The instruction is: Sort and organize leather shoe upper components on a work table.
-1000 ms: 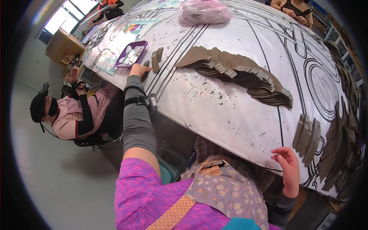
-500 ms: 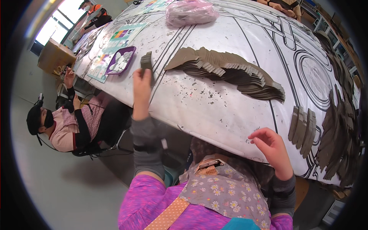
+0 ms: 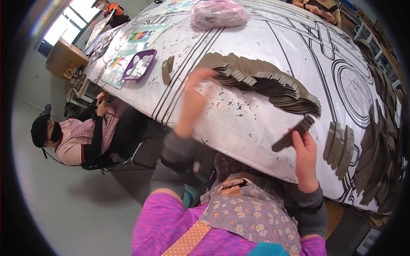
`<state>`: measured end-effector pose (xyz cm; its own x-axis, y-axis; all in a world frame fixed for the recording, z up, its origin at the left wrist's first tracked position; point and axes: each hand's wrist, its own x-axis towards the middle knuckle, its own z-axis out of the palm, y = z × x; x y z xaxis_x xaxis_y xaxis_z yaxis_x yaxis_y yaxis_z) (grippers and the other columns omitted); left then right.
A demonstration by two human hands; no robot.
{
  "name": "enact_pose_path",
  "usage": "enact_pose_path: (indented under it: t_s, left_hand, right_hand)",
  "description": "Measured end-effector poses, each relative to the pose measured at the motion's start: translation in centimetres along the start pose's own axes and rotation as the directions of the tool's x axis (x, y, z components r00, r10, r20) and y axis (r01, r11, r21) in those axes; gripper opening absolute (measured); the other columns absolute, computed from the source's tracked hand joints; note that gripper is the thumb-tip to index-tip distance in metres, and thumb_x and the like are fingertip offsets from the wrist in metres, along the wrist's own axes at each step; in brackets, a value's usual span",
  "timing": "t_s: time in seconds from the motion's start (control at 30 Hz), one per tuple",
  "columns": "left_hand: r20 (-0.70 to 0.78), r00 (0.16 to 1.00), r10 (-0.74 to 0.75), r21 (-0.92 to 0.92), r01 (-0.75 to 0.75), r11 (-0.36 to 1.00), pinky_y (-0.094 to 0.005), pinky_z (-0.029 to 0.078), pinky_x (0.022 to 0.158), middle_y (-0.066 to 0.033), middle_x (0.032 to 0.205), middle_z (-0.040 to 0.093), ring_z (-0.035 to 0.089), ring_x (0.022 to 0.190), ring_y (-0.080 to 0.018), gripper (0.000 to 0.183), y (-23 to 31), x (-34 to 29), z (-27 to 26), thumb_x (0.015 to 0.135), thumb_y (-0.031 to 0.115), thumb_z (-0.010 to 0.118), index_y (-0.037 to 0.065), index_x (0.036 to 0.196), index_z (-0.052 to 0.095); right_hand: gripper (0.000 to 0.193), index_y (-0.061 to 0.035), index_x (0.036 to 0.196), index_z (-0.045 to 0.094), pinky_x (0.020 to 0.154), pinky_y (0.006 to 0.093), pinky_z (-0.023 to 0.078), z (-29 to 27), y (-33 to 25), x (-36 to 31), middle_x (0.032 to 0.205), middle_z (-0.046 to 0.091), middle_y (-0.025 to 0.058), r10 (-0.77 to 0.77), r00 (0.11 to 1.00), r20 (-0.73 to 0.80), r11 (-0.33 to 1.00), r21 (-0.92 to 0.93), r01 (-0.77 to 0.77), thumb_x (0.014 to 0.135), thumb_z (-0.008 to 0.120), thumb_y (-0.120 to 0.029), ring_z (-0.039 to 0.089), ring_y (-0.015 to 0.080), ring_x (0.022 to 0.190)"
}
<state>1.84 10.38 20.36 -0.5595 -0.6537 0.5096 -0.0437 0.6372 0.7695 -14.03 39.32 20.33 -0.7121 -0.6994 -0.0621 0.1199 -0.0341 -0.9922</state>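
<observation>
My right hand [image 3: 306, 154] grips a small stack of dark grey-brown curved strips [image 3: 287, 139] above the table's near side, thumb across it. My left hand [image 3: 195, 100] is smeared by motion, its fingertips over the left end of a long fanned pile of the same strips [image 3: 260, 79]; whether it touches them I cannot tell. A short stack of strips [image 3: 166, 71] lies alone left of the pile. Several small stacks [image 3: 338, 149] stand side by side to the right of my right hand.
A purple tray [image 3: 126, 76] of white pieces stands at the left beside printed sheets [image 3: 114, 71]. A pink plastic bag [image 3: 220, 16] lies at the back, more strips [image 3: 376, 162] at the far right. A seated person [image 3: 87, 136] is at the left; others work farther off.
My left hand has left the short stack at the left and swung right toward the long pile. My right hand, open and without anything before, now holds a small stack of strips.
</observation>
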Motion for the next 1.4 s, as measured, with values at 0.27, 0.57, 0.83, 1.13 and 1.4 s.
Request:
enact_pose_path:
  t_s: [0.27,0.57,0.83,1.13,1.4]
  left_hand:
    - [-0.325,0.733,-0.598,0.444,0.676,0.587,-0.0337,0.047,0.062,-0.0186,0.081,0.067,0.063,0.071,-0.0237,0.055,-21.8,7.8,-16.2,0.077,0.045,0.073,-0.009,0.086,0.065]
    - [-0.123,0.607,-0.785,-0.016,0.790,0.613,-0.0218,0.032,0.050,0.0032,0.074,0.055,0.044,0.060,-0.0062,0.027,-18.7,8.5,-14.4,0.080,0.028,0.077,0.005,0.089,0.068]
    - [-0.113,0.709,-0.696,0.090,0.705,0.703,-0.0221,0.039,0.056,0.0014,0.080,0.060,0.050,0.066,-0.0085,0.035,-20.0,8.5,-13.6,0.080,0.025,0.077,0.000,0.103,0.067]
    - [0.014,0.470,-0.882,0.189,0.865,0.464,-0.0300,0.036,0.054,0.0043,0.073,0.052,0.049,0.064,-0.0109,0.011,-22.4,11.9,-18.6,0.077,0.018,0.076,0.015,0.081,0.065]
    - [-0.238,0.708,-0.665,0.167,0.704,0.690,-0.0273,0.031,0.047,-0.0003,0.082,0.058,0.046,0.057,-0.0111,0.046,-19.8,9.2,-15.8,0.077,0.023,0.076,0.004,0.115,0.061]
  right_hand:
    - [0.022,-0.0002,0.110,0.059,0.085,0.0276,0.047,-7.4,0.2,-5.0,0.096,0.065,0.0071,0.042,0.990,-0.134,0.995,-0.083,-0.053,0.100,0.051,-0.018,0.061,0.0139,0.092]
    - [0.024,0.0011,0.108,0.060,0.084,0.0273,0.046,-7.7,0.5,-6.0,0.094,0.066,0.0074,0.071,0.973,-0.219,0.993,-0.073,-0.089,0.098,0.054,-0.020,0.060,0.0132,0.090]
    - [0.021,0.0023,0.108,0.061,0.084,0.0268,0.045,-8.3,0.0,-6.0,0.096,0.066,0.0059,0.066,0.978,-0.196,0.988,-0.124,-0.092,0.096,0.056,-0.014,0.060,0.0116,0.089]
    - [0.027,0.0023,0.119,0.055,0.085,0.0246,0.047,-8.1,-1.5,-5.7,0.107,0.064,0.0049,0.043,0.983,-0.178,0.998,-0.037,-0.051,0.094,0.058,-0.008,0.058,0.0094,0.097]
    - [0.026,0.0027,0.115,0.057,0.078,0.0226,0.048,-16.3,-3.7,-6.6,0.100,0.065,0.0039,-0.145,0.888,-0.437,0.981,-0.177,0.074,0.091,0.062,-0.006,0.060,0.0078,0.088]
